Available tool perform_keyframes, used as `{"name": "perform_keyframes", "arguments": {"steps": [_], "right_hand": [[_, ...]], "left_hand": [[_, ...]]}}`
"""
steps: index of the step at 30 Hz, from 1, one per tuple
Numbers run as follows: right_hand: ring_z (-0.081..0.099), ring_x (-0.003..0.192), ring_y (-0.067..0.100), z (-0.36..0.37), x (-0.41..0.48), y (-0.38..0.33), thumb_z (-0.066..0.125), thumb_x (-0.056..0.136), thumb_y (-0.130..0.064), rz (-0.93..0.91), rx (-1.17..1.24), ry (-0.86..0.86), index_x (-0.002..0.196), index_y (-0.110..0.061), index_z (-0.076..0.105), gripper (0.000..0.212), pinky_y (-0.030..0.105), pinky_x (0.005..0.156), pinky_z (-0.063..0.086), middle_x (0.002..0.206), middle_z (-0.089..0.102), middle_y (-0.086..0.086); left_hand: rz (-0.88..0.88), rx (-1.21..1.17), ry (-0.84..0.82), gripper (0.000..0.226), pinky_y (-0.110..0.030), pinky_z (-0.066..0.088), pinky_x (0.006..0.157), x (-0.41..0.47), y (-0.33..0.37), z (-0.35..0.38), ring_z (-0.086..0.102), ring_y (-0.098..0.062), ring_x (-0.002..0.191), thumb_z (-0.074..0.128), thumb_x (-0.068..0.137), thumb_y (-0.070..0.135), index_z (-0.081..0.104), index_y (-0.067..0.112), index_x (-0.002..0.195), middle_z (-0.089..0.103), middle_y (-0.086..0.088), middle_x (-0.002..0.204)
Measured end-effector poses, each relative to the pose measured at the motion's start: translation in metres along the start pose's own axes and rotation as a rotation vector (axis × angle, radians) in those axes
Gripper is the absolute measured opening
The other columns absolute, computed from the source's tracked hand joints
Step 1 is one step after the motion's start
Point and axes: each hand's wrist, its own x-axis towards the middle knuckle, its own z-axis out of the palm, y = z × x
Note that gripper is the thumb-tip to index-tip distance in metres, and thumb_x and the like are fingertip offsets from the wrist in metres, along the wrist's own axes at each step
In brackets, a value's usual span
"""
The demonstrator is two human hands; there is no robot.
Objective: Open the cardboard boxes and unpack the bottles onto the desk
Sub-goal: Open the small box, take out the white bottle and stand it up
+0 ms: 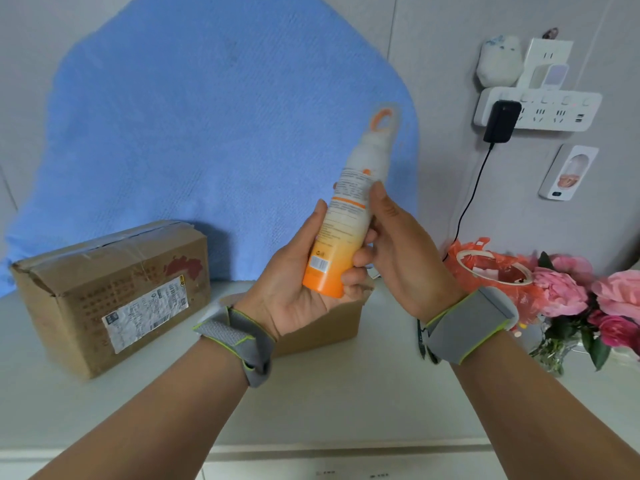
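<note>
Frame centre: orange-and-white bottle [346,216] held tilted above the small box [325,327], clear of the desk [346,403], left hand [298,282] curled round its base, right hand [398,251] gripping mid-body, probably steadying it for set-down; taped box [114,292] at left looks unopened.

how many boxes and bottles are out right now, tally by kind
cardboard boxes: 2 (taped box, smaller box)
bottles: 1 (orange and white bottle)
total: 3
</note>
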Motion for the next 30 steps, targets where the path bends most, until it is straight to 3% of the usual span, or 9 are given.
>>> {"name": "perform_keyframes", "arguments": {"steps": [7, 12, 16, 19, 23, 25, 27, 28, 30], "right_hand": [[0.060, 0.100, 0.021, -0.010, -0.001, 0.010, 0.044, 0.095, -0.043, 0.001, 0.122, -0.168, 0.125, -0.007, 0.059, 0.049, 0.051, 0.092, 0.049, 0.092, 0.066, -0.004], [0.044, 0.040, 0.018, -0.009, -0.003, 0.009, 0.066, 0.083, -0.046, -0.071, 0.066, -0.081, 0.098, -0.014, 0.066, 0.036, 0.029, 0.045, 0.046, 0.059, 0.053, 0.001], [0.060, 0.056, 0.017, 0.000, 0.002, 0.006, 0.077, 0.072, -0.042, -0.216, -0.217, 0.254, 0.094, -0.014, 0.063, 0.039, 0.031, 0.052, 0.048, 0.074, 0.065, 0.002], [0.062, 0.062, 0.011, 0.002, 0.003, 0.002, 0.079, 0.070, -0.044, -0.267, -0.317, 0.330, 0.094, -0.015, 0.062, 0.042, 0.031, 0.056, 0.052, 0.074, 0.063, -0.006], [0.056, 0.046, 0.023, -0.003, -0.004, -0.003, 0.062, 0.082, -0.057, -0.048, -0.014, 0.016, 0.095, 0.000, 0.059, 0.058, 0.033, 0.047, 0.049, 0.065, 0.049, 0.015], [0.058, 0.062, 0.029, -0.004, -0.005, -0.005, 0.056, 0.083, -0.055, 0.000, 0.063, -0.064, 0.109, 0.019, 0.047, 0.079, 0.051, 0.068, 0.055, 0.080, 0.045, 0.019], [0.054, 0.085, 0.035, -0.002, -0.005, -0.006, 0.056, 0.083, -0.051, -0.017, 0.093, -0.083, 0.120, 0.027, 0.028, 0.091, 0.065, 0.096, 0.041, 0.095, 0.043, 0.024], [0.056, 0.086, 0.035, -0.002, -0.005, -0.006, 0.057, 0.083, -0.051, -0.031, 0.095, -0.080, 0.120, 0.027, 0.028, 0.092, 0.065, 0.095, 0.043, 0.096, 0.046, 0.029], [0.064, 0.059, 0.029, -0.005, -0.005, -0.006, 0.062, 0.080, -0.054, -0.031, 0.086, -0.073, 0.115, 0.018, 0.043, 0.083, 0.050, 0.061, 0.057, 0.079, 0.053, 0.031]], "left_hand": [[-0.088, -0.186, -0.109, 0.073, -0.023, 0.047, 0.055, -0.001, -0.010, -0.009, 0.058, -0.014, 0.055, 0.031, 0.088, 0.071, 0.054, 0.003, 0.103, 0.059, -0.007, 0.071], [-0.042, 0.056, 0.021, 0.079, -0.033, 0.055, 0.076, 0.001, -0.011, -0.010, 0.064, -0.019, 0.072, 0.033, 0.082, 0.076, 0.064, 0.007, 0.106, 0.064, -0.008, 0.087], [0.126, 0.279, 0.186, 0.096, -0.046, 0.048, 0.093, 0.006, -0.011, -0.007, 0.061, -0.027, 0.093, 0.063, 0.072, 0.066, 0.048, -0.005, 0.134, 0.059, -0.017, 0.110], [0.170, 0.308, 0.195, 0.089, -0.040, 0.053, 0.082, 0.007, -0.014, -0.003, 0.061, -0.022, 0.083, 0.073, 0.069, 0.060, 0.053, -0.004, 0.127, 0.060, -0.015, 0.099], [0.073, 0.009, -0.085, 0.066, -0.027, 0.051, 0.063, 0.003, -0.012, 0.005, 0.056, -0.012, 0.059, 0.051, 0.083, 0.063, 0.054, 0.003, 0.111, 0.057, -0.005, 0.077], [0.008, -0.108, -0.188, 0.067, -0.024, 0.047, 0.057, 0.003, -0.011, 0.007, 0.049, -0.011, 0.051, 0.042, 0.088, 0.063, 0.047, 0.001, 0.112, 0.056, -0.008, 0.072], [-0.023, -0.173, -0.251, 0.065, -0.026, 0.043, 0.054, 0.004, -0.011, 0.010, 0.041, -0.012, 0.047, 0.038, 0.091, 0.062, 0.043, 0.001, 0.113, 0.057, -0.011, 0.071], [-0.027, -0.173, -0.257, 0.064, -0.026, 0.043, 0.054, 0.003, -0.010, 0.010, 0.042, -0.013, 0.047, 0.036, 0.091, 0.062, 0.043, 0.002, 0.113, 0.058, -0.012, 0.072], [-0.025, -0.094, -0.205, 0.067, -0.027, 0.048, 0.057, 0.003, -0.008, 0.007, 0.054, -0.015, 0.052, 0.033, 0.091, 0.065, 0.047, 0.002, 0.112, 0.060, -0.013, 0.076]]}}
